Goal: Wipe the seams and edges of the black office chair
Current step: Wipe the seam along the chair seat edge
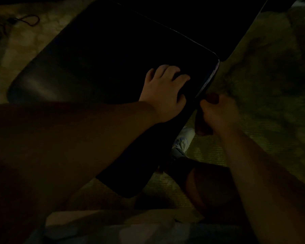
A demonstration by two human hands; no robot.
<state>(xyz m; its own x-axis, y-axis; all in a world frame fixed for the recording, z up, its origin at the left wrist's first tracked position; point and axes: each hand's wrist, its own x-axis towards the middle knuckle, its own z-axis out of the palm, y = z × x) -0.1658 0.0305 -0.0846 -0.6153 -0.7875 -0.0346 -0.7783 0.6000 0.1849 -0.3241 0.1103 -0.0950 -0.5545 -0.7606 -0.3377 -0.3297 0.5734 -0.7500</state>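
The scene is very dark. The black office chair seat (pixel 99 55) fills the upper middle, with a thin pale seam line along its far and right edge. My left hand (pixel 164 90) lies flat on the seat near the right edge, fingers spread. My right hand (pixel 217 111) is closed at the seat's right edge around a dark cloth (pixel 201 124), which hangs a little below the fist and presses against the edge. The chair's lower part under the seat is hidden in shadow.
A greenish patterned floor covering (pixel 264 71) lies right of the chair. A dark cable (pixel 25 20) rests on the floor at the upper left. A shoe (pixel 183 140) and my bent leg (pixel 209 187) are below the seat.
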